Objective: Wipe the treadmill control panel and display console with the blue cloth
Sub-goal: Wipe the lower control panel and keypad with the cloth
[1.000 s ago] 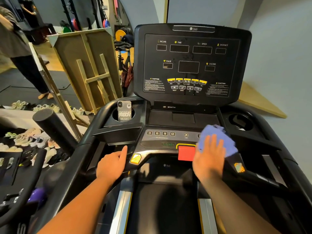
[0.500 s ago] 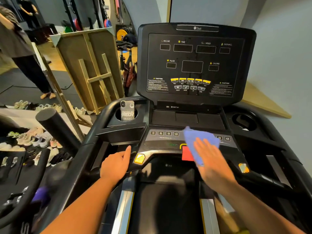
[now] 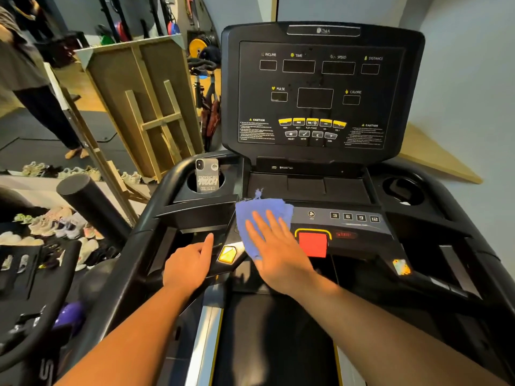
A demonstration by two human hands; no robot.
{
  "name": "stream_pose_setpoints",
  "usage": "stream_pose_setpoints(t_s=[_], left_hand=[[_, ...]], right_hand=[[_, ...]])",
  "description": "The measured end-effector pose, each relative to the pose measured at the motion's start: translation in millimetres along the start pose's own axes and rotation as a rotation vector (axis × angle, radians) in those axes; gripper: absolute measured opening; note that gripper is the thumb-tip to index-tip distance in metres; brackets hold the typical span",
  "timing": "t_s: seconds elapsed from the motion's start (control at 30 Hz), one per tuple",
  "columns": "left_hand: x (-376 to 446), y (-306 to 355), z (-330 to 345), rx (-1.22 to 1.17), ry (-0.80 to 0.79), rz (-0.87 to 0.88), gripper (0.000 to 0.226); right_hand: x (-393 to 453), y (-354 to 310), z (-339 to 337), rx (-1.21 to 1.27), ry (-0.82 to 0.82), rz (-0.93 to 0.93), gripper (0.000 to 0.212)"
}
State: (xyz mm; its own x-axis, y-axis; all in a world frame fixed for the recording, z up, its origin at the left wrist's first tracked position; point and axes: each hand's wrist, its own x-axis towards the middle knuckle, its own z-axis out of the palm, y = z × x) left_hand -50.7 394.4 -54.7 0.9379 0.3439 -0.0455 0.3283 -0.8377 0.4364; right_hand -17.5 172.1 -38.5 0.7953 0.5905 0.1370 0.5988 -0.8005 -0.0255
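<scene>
The black treadmill display console [image 3: 320, 90] stands upright ahead, its screens dark. Below it lies the sloped control panel [image 3: 354, 218] with numbered buttons and a red stop button [image 3: 312, 244]. A blue cloth [image 3: 259, 215] lies flat on the left end of that panel. My right hand [image 3: 274, 249] presses on the cloth with fingers spread flat, covering its lower part. My left hand [image 3: 189, 264] rests on the left handlebar area beside a yellow button [image 3: 227, 254], fingers loosely extended, holding nothing.
A phone [image 3: 207, 176] stands in the left cup holder; the right cup holder [image 3: 401, 188] is at the far right. Left of the treadmill are a foam roller [image 3: 92, 204], several shoes [image 3: 55, 224], a wooden frame [image 3: 145, 107] and a standing person [image 3: 30, 79].
My right hand has slid the blue cloth leftward across the control panel, from right of the red button to its left end. My left hand has stayed put.
</scene>
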Motion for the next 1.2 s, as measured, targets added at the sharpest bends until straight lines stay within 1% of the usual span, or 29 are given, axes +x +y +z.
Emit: stream_pose_setpoints(t_s=[0.07,0.1,0.17,0.2,0.27,0.3,0.33,0.4,0.43,0.5,0.53,0.57,0.63,0.73,0.83,0.87,0.9,0.93,1.0,1.07,1.1,1.13,1.2], left_hand=[[0,0,-1,0.000,-0.002,0.005,0.064],[-1,1,0,0.001,0.002,0.011,0.064],[0,0,0,0.002,0.001,0.018,0.064],[0,-1,1,0.002,0.001,0.020,0.066],[2,-3,3,0.002,0.002,0.017,0.068],[3,-3,3,-0.001,0.004,0.012,0.068],[3,-4,4,-0.003,0.008,0.007,0.067],[2,-2,2,0.001,0.012,0.001,0.065],[2,0,2,0.004,0.012,-0.001,0.064],[1,0,2,0.000,0.003,-0.009,0.064],[1,0,2,-0.006,0.001,-0.010,0.064],[1,-1,2,-0.010,0.000,-0.005,0.065],[2,-3,3,-0.012,0.000,0.011,0.065],[2,-4,5,-0.017,0.002,0.027,0.066],[2,-4,4,-0.013,-0.003,0.030,0.064],[2,-4,4,-0.011,-0.007,0.031,0.064],[2,-4,4,-0.009,-0.011,0.032,0.065],[2,-3,4,-0.008,-0.014,0.033,0.065],[1,-3,3,-0.004,-0.015,0.037,0.066],[2,-4,3,-0.004,-0.021,0.043,0.066],[2,-4,3,-0.004,-0.027,0.045,0.067],[3,-5,4,-0.003,-0.037,0.044,0.068],[4,-5,3,0.005,-0.057,0.043,0.070]], right_hand=[[-17,26,2,-0.044,-0.036,-0.092,0.074],[-24,38,2,-0.059,-0.036,-0.071,0.074],[-29,50,4,-0.084,0.047,0.067,0.071],[-25,45,4,-0.076,0.077,0.159,0.068],[-7,20,3,-0.038,0.107,0.299,0.068],[3,5,1,-0.023,0.090,0.312,0.069],[12,-10,0,-0.019,0.044,0.279,0.070],[19,-28,0,-0.018,-0.014,0.116,0.071],[17,-27,-1,-0.020,-0.027,0.023,0.072],[7,-9,2,-0.042,-0.027,-0.157,0.072],[0,4,3,-0.054,-0.019,-0.207,0.073],[-8,19,4,-0.067,-0.017,-0.220,0.073],[-25,49,1,-0.071,-0.009,-0.157,0.074],[-55,89,-2,-0.022,0.055,0.002,0.070],[-86,124,0,0.054,0.186,0.206,0.066],[-96,131,3,0.062,0.232,0.296,0.069],[-105,136,6,0.063,0.263,0.399,0.072],[-110,138,7,0.063,0.279,0.511,0.070],[-109,132,8,0.058,0.284,0.719,0.058],[-92,112,-1,0.079,0.279,0.864,0.056],[-81,100,-5,0.082,0.237,0.893,0.058],[-69,87,-8,0.067,0.192,0.864,0.061],[-43,56,-9,0.039,0.158,0.669,0.063]])
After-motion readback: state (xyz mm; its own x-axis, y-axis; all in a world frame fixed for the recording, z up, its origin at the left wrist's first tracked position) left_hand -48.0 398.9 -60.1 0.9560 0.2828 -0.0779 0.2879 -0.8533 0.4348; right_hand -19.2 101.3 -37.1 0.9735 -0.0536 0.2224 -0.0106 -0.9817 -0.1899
